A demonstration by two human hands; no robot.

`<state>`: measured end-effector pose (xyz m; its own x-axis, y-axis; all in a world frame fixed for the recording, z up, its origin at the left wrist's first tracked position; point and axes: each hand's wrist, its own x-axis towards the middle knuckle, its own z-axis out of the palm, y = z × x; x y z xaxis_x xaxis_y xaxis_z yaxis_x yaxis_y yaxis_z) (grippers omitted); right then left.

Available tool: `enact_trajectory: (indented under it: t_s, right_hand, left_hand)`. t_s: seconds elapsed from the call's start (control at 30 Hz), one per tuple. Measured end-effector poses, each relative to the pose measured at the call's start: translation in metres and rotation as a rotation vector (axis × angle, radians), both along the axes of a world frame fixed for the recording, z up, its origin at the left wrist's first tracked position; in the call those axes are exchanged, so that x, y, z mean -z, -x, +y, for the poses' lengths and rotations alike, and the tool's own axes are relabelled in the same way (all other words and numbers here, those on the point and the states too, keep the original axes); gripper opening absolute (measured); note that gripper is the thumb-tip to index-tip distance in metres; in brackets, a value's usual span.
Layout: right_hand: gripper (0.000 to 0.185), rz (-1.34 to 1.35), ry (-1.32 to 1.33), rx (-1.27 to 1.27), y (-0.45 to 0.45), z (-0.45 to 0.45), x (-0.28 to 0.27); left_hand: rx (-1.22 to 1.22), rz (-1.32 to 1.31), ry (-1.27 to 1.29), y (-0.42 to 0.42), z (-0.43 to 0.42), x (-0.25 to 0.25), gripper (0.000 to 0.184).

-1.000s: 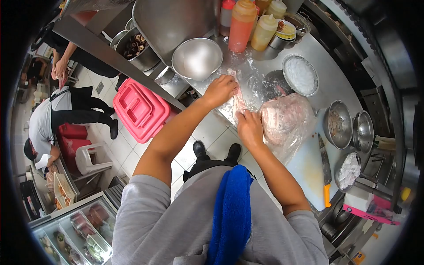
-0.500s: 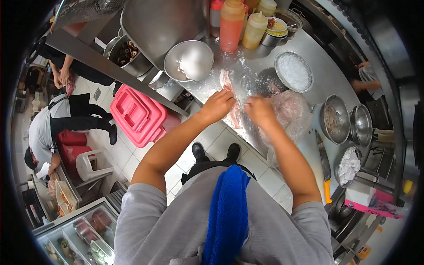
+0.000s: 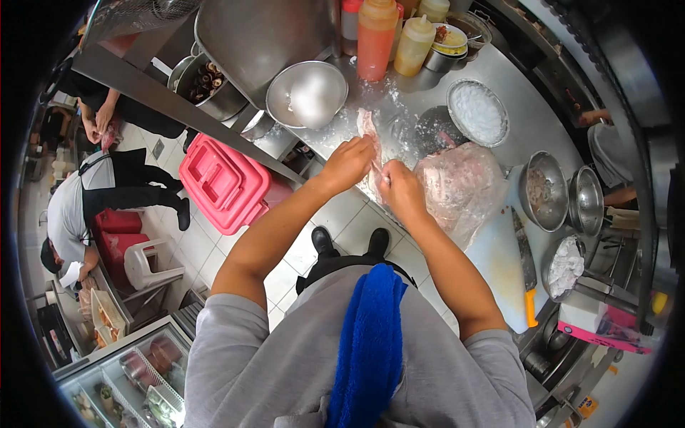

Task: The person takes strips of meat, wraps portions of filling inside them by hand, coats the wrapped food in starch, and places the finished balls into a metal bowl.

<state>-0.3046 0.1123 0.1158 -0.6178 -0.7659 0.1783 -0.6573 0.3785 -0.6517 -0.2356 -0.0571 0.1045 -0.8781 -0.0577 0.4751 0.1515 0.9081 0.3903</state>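
A long, pale pink strip of meat dusted with white powder lies on the steel table near its edge. My left hand is closed on the strip's middle. Just to the right, my right hand pinches its nearer part. A clear plastic bag of meat rests right beside my right hand. Beyond it stands a bowl of white powder. A steel bowl with some white powder is at the back left. The strip's near end is partly hidden by my hands.
A knife with an orange handle lies on the cutting board. Steel bowls stand at the right, squeeze bottles at the back. A pink lidded container is on the floor. Other people work at the left.
My right hand has come back from beside the strip onto its nearer part. My left hand stays on the strip. A person's arm at the far right has shifted, and plates now show there.
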Motion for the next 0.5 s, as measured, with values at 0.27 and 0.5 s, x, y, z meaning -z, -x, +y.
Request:
enact_trajectory:
  t_s: [0.27,0.5]
  right_hand:
    - [0.013,0.258,0.036,-0.095,-0.029,0.016,-0.02]
    - [0.026,0.305,-0.23,-0.145,-0.039,0.018,-0.006]
  left_hand:
    - [-0.168,-0.011,-0.152,0.006,-0.01,-0.02,0.02]
    - [-0.08,-0.127,0.008,0.036,-0.033,0.005,0.02]
